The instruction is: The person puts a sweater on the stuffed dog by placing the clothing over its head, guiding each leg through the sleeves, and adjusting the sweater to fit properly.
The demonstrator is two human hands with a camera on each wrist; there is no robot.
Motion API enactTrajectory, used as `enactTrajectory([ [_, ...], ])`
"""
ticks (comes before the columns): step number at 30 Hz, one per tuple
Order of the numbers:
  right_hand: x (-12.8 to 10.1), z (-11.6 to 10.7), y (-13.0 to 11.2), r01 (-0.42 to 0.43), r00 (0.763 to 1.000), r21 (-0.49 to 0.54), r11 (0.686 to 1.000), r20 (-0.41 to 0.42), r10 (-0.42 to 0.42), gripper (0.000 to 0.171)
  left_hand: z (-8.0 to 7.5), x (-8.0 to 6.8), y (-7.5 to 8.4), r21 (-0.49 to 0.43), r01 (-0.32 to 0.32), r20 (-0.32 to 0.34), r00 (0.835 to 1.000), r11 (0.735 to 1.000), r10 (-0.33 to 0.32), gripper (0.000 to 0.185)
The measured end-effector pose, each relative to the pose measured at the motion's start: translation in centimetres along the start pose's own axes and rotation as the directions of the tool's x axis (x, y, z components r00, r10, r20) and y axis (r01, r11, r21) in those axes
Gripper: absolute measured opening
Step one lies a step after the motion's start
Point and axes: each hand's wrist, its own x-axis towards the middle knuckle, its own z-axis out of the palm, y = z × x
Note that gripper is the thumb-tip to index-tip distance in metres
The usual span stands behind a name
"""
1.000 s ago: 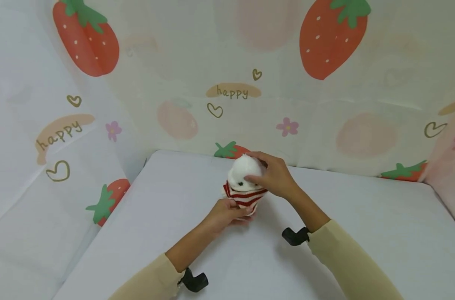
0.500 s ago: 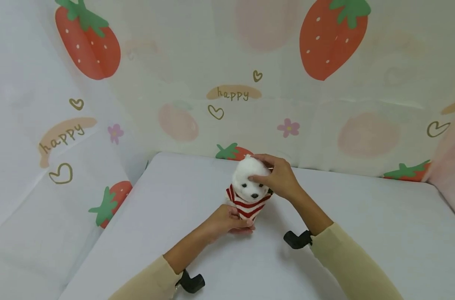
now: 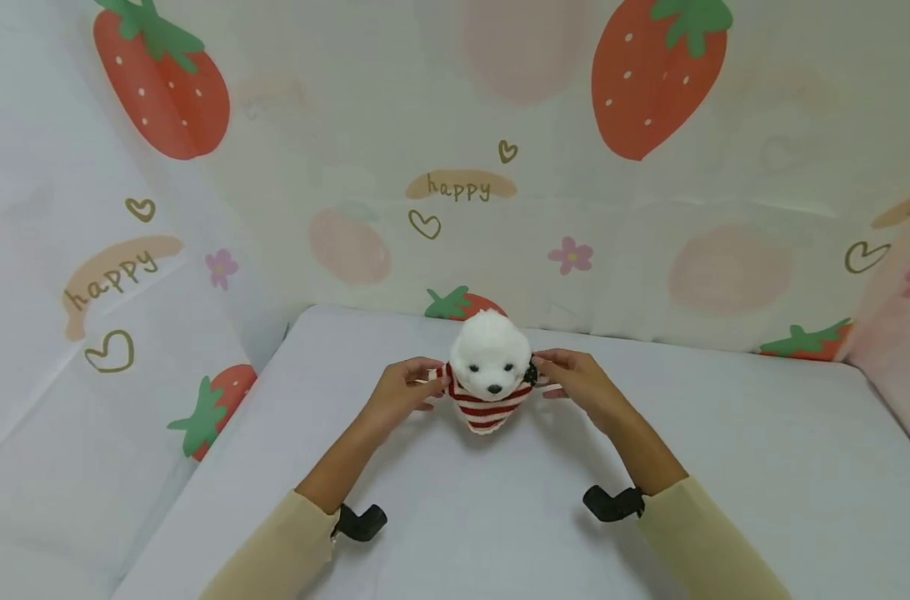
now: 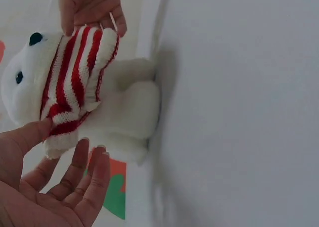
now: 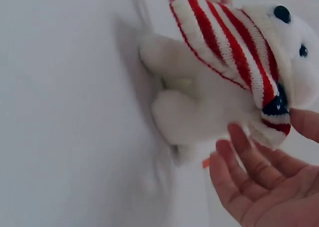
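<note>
A white plush toy point(image 3: 490, 354) with dark eyes and a dark nose stands upright on the white table, its front towards me. It wears a red-and-white striped knitted sweater point(image 4: 75, 77) with a dark blue patch point(image 5: 276, 102) at one sleeve. My left hand point(image 3: 401, 393) pinches the sleeved arm on the left between thumb and fingers, the other fingers spread below. On the opposite side my right hand point(image 3: 586, 385) pinches the other sleeved arm in the same way. The toy's legs point(image 4: 137, 110) rest on the table in the left wrist view.
The white table point(image 3: 485, 517) stretches out around the toy. Behind it hangs a backdrop point(image 3: 455, 108) printed with strawberries, hearts and "happy". A side curtain point(image 3: 35, 433) rises at the left edge. Each wrist bears a black camera mount point(image 3: 362, 522).
My right hand has gone from the toy's head down to its right arm. My left hand has moved from the lower front to the left arm. The toy's face has tipped up.
</note>
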Motion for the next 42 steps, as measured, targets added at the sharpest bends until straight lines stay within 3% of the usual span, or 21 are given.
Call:
enactTrajectory([
  [3,0.2,0.2,0.4,-0.034,0.999,0.096,0.995,0.04,0.03,0.038,0.0,0.5,0.1,0.08,-0.075,-0.042,0.996,0.994,0.078,0.023],
  [6,0.4,0.5,0.5,-0.01,1.0,0.094,0.996,0.006,0.009,0.032,0.2,1.0,0.1,0.141,-0.117,-0.078,0.989,0.983,0.129,0.015],
  [10,0.7,0.7,0.6,-0.001,0.996,0.018,1.0,-0.088,0.003,0.027,0.2,1.7,0.0,0.187,-0.116,-0.124,0.982,0.976,0.14,0.012],
  [14,1.2,0.9,1.0,-0.004,0.988,-0.024,1.0,-0.151,0.0,0.023,0.2,2.5,-0.6,0.196,-0.079,-0.14,0.984,0.977,0.108,0.011],
  [20,2.2,1.8,1.8,-0.008,0.986,-0.031,0.999,-0.167,0.003,0.025,1.1,3.8,-1.4,0.052,0.022,-0.041,0.999,0.998,-0.02,0.019],
  [24,2.2,2.1,1.9,-0.048,0.992,0.014,0.999,-0.115,0.049,0.031,1.6,4.1,-1.7,-0.068,0.101,0.019,0.995,0.993,-0.1,0.025],
  [29,1.6,1.6,1.7,-0.034,0.997,0.032,0.999,-0.063,0.036,0.039,2.0,3.9,-1.7,-0.134,0.122,0.024,0.992,0.983,-0.12,0.025],
  [35,0.6,0.2,0.7,0.042,0.999,0.039,0.998,0.024,-0.043,0.042,2.3,2.9,-0.2,-0.171,0.141,0.038,0.99,0.975,-0.137,0.028],
  [39,-0.3,-0.7,-0.4,0.041,0.996,0.058,0.997,0.074,-0.045,0.041,2.5,2.2,0.7,-0.232,0.179,0.092,0.982,0.956,-0.162,0.033],
  [42,-1.3,-1.4,-1.1,-0.001,0.996,0.072,0.997,0.088,-0.005,0.041,2.8,1.6,1.4,-0.298,0.233,0.168,0.967,0.926,-0.189,0.034],
])
